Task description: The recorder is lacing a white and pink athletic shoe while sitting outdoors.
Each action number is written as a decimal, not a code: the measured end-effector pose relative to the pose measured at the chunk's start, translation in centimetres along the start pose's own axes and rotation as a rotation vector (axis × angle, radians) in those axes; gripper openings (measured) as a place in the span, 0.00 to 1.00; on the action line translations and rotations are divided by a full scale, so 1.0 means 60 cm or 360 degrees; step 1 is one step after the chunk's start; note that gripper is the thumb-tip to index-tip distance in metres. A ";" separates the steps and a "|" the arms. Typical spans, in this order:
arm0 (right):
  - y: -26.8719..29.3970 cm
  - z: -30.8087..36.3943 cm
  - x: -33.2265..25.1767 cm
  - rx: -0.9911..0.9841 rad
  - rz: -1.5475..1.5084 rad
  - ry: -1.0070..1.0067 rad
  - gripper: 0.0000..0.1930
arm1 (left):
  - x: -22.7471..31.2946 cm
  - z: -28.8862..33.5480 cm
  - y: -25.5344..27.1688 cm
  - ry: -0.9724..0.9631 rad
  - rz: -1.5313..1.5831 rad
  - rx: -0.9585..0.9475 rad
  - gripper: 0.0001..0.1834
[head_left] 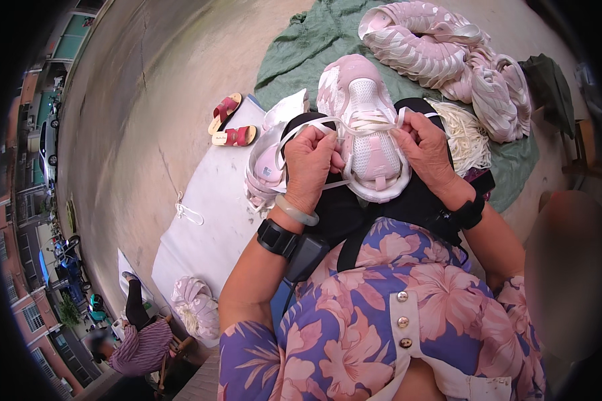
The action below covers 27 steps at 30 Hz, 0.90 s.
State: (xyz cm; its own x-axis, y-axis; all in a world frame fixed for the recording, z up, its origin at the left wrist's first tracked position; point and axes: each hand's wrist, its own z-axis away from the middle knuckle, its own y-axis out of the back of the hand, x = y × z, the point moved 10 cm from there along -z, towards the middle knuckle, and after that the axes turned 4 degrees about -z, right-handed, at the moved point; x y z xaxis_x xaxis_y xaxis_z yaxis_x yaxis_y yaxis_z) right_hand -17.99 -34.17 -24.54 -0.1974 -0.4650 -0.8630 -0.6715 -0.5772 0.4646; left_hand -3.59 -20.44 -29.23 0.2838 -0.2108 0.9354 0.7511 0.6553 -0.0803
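Note:
A pink and white sneaker (374,157) rests on my black-covered lap, its mesh and lacing facing up. White shoelace (368,123) crosses the middle of it and runs out to both sides. My left hand (309,164) is closed, pinching lace at the sneaker's left edge, with a loop standing above the fingers. On the opposite side my right hand (426,148) is closed on lace between thumb and fingers. Left of my left hand sits another pink and white shoe (267,167), partly hidden by the wrist and knee.
Bundled pink and white shoes (421,57) lie on a green cloth (301,50) ahead. White laces (466,137) are heaped beside my right knee. Red sandals (235,136) and a white sheet (200,194) are on the left. Another person (140,347) sits at lower left.

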 end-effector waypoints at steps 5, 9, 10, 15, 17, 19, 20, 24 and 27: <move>0.000 0.010 0.024 -0.0042 -0.0087 -0.0201 0.10 | 0.004 -0.001 -0.003 -0.0071 -0.0032 0.0099 0.10; 0.001 0.013 0.018 -0.0039 -0.0099 -0.0099 0.11 | 0.009 -0.003 -0.006 -0.0147 0.0029 0.0107 0.10; 0.001 0.014 0.018 -0.0041 -0.0100 -0.0100 0.11 | 0.009 -0.002 -0.006 -0.0145 0.0029 0.0108 0.10; 0.005 0.019 0.014 -0.0058 -0.0113 -0.0088 0.14 | 0.010 -0.001 -0.010 -0.0118 0.0098 0.0113 0.09; 0.004 0.019 0.005 -0.0070 -0.0093 -0.0046 0.15 | 0.011 -0.001 -0.010 -0.0133 0.0106 0.0107 0.09; 0.005 0.020 -0.004 -0.0077 -0.0070 -0.0006 0.16 | 0.010 -0.002 -0.013 -0.0148 0.0116 0.0094 0.09; 0.005 0.021 -0.013 -0.0094 -0.0020 0.0064 0.17 | 0.008 -0.004 -0.014 -0.0154 0.0127 0.0093 0.09; 0.003 0.025 -0.023 -0.0116 0.0052 0.0187 0.18 | 0.002 -0.011 -0.014 -0.0167 0.0088 0.0078 0.08; 0.002 0.026 -0.015 -0.0096 0.0014 0.0172 0.17 | 0.007 -0.016 -0.007 -0.0353 -0.0420 0.0173 0.09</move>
State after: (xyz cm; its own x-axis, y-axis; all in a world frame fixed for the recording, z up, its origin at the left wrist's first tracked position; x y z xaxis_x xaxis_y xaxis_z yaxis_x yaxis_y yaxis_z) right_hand -18.99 -32.80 -24.03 -0.1225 -0.5379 -0.8341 -0.6252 -0.6108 0.4858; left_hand -3.25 -21.50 -29.15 -0.0568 -0.2281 0.9720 0.7102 0.6750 0.1999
